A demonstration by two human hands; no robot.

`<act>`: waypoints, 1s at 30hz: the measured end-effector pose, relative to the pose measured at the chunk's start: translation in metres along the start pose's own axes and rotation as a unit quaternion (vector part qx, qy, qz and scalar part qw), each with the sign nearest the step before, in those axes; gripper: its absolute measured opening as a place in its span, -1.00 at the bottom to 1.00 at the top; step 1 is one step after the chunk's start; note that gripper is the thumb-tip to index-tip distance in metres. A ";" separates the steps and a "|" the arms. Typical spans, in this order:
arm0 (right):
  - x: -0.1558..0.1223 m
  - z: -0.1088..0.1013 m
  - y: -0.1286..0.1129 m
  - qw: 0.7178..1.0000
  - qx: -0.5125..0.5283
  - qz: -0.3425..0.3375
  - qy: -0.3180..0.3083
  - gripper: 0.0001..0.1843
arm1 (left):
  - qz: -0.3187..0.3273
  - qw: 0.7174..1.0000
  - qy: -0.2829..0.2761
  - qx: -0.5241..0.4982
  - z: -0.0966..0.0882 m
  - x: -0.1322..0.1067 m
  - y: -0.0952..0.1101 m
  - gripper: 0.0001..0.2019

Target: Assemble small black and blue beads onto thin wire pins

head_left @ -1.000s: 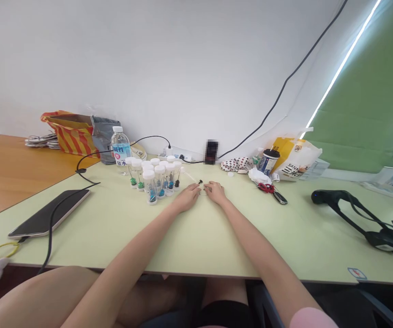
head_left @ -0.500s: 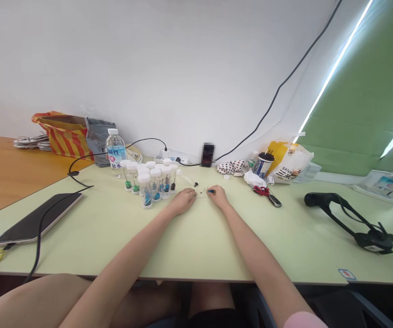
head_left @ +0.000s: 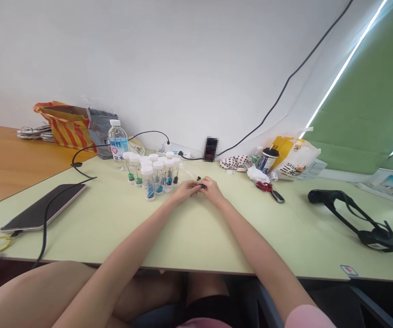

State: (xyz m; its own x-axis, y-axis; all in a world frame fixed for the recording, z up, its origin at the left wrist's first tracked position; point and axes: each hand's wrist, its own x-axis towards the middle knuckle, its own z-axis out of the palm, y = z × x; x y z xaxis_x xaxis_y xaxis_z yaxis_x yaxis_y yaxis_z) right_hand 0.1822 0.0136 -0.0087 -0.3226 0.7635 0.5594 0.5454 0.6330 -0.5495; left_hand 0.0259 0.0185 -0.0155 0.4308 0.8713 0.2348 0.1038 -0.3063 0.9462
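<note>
Above the pale green table, my two hands meet fingertip to fingertip. My right hand is closed in a pinch on a small blue piece. Opposite it, my left hand has its fingertips pressed together; what they hold, if anything, is hidden. Just behind the fingers lies a small black part. Several clear vials with white caps stand upright to the left of my left hand. Blue, green and dark pieces show inside them.
At the left are a water bottle, a tablet and a striped bag. Red-handled scissors, a cup and a yellow-white bag stand right. A black headset lies far right.
My hands have come together from apart, and the blue piece has moved left with my right hand to my left fingertips. The whole view has shifted slightly.
</note>
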 end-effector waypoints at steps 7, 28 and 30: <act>-0.004 -0.007 0.019 0.993 -0.029 0.106 0.039 -0.68 | -0.061 0.984 0.061 -0.158 -0.014 0.003 -0.015 -0.64; -0.002 -0.013 0.026 0.916 -0.249 0.313 -0.027 -0.83 | -0.072 0.987 0.021 -0.140 -0.014 -0.005 -0.013 -0.63; -0.002 -0.012 0.021 0.910 -0.284 0.300 -0.048 -0.78 | -0.070 0.990 0.030 -0.118 -0.013 -0.005 -0.013 -0.62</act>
State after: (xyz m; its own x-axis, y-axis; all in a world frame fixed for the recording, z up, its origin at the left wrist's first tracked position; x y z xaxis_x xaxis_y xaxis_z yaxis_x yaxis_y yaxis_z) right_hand 0.2033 0.0242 -0.0137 0.1141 0.9745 0.1933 0.9480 -0.0486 -0.3147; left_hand 0.0108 0.0230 -0.0261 0.3714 0.9227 0.1030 -0.0569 -0.0881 0.9945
